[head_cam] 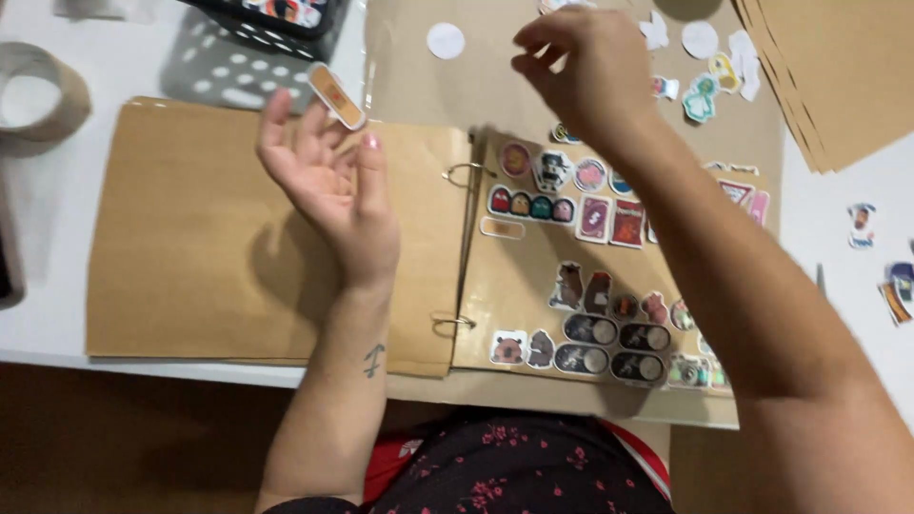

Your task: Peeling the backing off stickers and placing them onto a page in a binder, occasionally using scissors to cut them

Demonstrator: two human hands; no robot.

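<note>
My left hand [335, 190] hovers palm up over the blank left page [190, 238] of an open brown ring album. An orange, rounded sticker [336, 95] clings to its fingertips. My right hand [581, 71] is raised over the brown sheet [419, 86] behind the album. Its fingers are loosely curled, the tips slightly apart, and nothing shows between them. The right album page [519, 295] carries several colourful stickers in rows, and my right forearm crosses over it. Two metal rings [464, 173] join the pages.
Loose stickers [702, 95] and white round backings [446, 40] lie on the brown sheet at the top. A stack of brown pages [838, 86] sits at the upper right, with more stickers [895, 286] on the white table beside it. At the far left lies a tape roll [38, 100], and a dark perforated basket [276, 24] stands at the top.
</note>
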